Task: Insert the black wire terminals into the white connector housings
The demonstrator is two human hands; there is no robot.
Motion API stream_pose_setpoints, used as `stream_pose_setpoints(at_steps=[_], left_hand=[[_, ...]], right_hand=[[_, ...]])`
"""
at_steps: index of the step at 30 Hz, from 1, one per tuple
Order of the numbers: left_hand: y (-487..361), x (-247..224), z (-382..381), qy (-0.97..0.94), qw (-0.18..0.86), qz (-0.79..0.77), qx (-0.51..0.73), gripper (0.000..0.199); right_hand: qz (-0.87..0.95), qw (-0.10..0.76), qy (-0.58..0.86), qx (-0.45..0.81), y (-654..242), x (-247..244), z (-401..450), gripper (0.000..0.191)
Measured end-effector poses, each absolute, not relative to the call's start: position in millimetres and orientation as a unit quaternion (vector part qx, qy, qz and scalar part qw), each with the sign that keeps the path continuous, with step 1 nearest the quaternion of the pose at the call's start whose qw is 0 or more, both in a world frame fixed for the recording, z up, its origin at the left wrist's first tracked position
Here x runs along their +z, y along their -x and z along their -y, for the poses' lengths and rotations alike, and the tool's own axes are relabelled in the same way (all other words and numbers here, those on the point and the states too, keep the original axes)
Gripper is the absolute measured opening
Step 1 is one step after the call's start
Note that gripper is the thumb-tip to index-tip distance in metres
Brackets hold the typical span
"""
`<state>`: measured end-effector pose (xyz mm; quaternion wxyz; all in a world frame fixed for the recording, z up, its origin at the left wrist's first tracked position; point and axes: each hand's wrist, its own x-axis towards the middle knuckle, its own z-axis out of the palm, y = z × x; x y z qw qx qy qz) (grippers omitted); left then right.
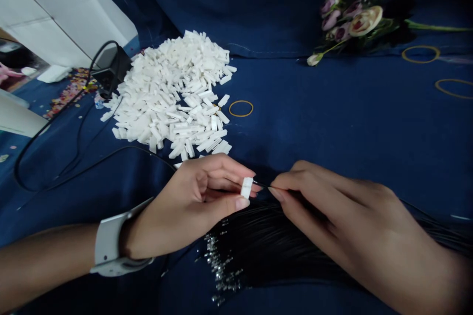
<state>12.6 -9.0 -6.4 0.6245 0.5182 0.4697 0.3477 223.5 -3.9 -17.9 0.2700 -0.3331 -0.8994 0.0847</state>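
A small white plastic connector (247,188) is pinched between the thumb and fingers of my left hand (201,197). My right hand (332,211) grips a thin black wire (261,185) between thumb and forefinger. The wire's metal tip points left and meets the connector's right side; whether it sits inside cannot be made out. Below both hands lies a thick bundle of black wires (273,248) with silvery metal ends (221,268) at its left. Beyond my left hand, a large pile of white connectors (166,88) spreads over the dark blue cloth (314,118).
A black adapter (113,66) with a looping black cable (55,115) sits left of the pile. Artificial flowers (351,22) lie at the back right. One rubber band (241,108) is beside the pile, with others at the right. White panels (66,5) stand at the upper left.
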Motion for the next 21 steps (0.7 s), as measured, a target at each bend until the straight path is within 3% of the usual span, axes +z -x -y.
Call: stream_pose_setpoints(at_steps=[13, 21], left_hand=[[-18.8, -3.5, 14.4, -0.574, 0.570, -0.489, 0.325, 0.016], [-15.8, -5.6, 13.1, -0.542, 0.607, -0.478, 0.330, 0.019]], right_hand=[[0.905, 0.293, 0.302, 0.062, -222.3, -18.7, 9.6, 0.021], [0.893, 0.308, 0.328, 0.031, -224.4, -15.5, 8.4, 0.013]])
